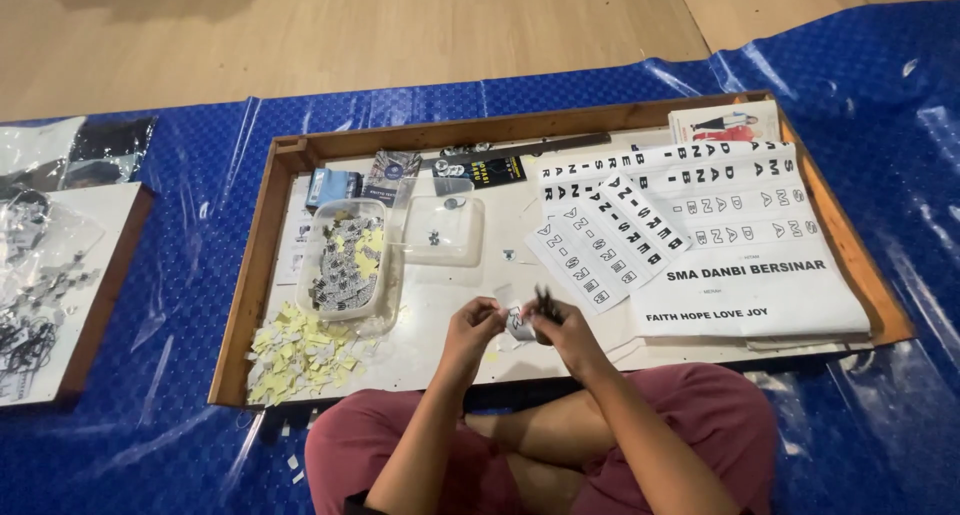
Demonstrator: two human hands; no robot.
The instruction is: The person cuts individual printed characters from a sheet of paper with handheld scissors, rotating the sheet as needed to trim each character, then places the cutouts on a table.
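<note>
Both hands meet over the tray's (262, 275) near edge: your left hand (470, 327) and right hand (560, 330) pinch one small sticker (518, 323) between them, equally close.

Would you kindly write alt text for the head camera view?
A seated person's left hand and right hand pinch a small paper piece over a shallow wooden tray, which holds a clear tub of cut pieces, yellow scraps and printed letter sheets.

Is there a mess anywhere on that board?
Yes. A heap of small yellow paper scraps lies loose at the near left corner of the wooden tray, beside the plastic tub, with some bits over the edge on the blue sheet.
</note>
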